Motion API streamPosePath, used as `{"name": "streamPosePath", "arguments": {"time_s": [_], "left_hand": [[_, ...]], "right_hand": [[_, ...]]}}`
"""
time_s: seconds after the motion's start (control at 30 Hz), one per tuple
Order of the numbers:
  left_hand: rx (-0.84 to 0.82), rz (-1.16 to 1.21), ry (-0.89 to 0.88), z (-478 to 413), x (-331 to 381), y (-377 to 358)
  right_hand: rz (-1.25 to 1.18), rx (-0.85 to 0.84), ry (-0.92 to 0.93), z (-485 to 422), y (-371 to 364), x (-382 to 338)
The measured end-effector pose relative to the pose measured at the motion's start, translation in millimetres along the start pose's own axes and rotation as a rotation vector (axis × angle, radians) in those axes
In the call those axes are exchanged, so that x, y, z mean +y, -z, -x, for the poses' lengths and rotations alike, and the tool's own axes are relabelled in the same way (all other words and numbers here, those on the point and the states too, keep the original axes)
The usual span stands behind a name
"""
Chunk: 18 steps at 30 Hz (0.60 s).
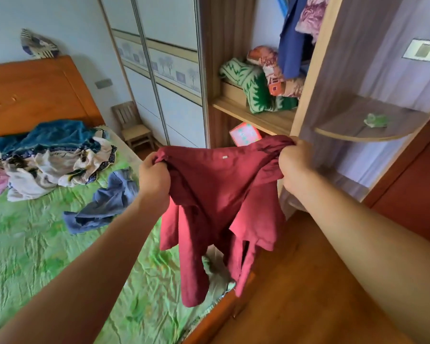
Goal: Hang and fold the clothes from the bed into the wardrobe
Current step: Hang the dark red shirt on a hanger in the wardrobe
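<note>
A dark red shirt (216, 194) hangs in the air between my hands, its sleeves dangling over the bed's foot corner. My left hand (154, 180) grips its left shoulder and my right hand (296, 167) grips the right shoulder. The bed (35, 244) with a green cover lies at the left. On it are a blue garment (107, 202) and a pile of mixed clothes (47, 157) near the headboard. The open wardrobe (256, 117) stands ahead, with folded blankets (253, 88) on its shelf and clothes hanging (293, 40) above.
A small wooden chair (134, 125) stands between bed and the sliding wardrobe doors (164, 70). A curved corner shelf (363, 125) juts out at the right. A pink box (245, 134) sits low in the wardrobe. Wooden floor (308, 281) lies below my right arm.
</note>
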<state>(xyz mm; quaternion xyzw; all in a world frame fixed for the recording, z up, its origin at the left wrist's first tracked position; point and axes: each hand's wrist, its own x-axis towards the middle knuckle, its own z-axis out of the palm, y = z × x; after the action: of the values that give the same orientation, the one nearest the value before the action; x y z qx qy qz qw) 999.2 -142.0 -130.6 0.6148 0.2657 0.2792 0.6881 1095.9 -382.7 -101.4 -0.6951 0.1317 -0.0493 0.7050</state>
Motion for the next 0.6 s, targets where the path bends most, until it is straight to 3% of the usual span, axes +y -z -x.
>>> {"name": "streamPosePath", "arguments": {"time_s": [0.33, 0.6], "left_hand": [[0.048, 0.143, 0.061, 41.6, -20.0, -134.9], [0.072, 0.17, 0.077, 21.6, -36.8, -186.8]], "right_hand": [[-0.199, -0.079, -0.157, -77.6, 108.5, -13.1], [-0.013, -0.14, -0.14, -136.2, 109.0, -15.5]]}}
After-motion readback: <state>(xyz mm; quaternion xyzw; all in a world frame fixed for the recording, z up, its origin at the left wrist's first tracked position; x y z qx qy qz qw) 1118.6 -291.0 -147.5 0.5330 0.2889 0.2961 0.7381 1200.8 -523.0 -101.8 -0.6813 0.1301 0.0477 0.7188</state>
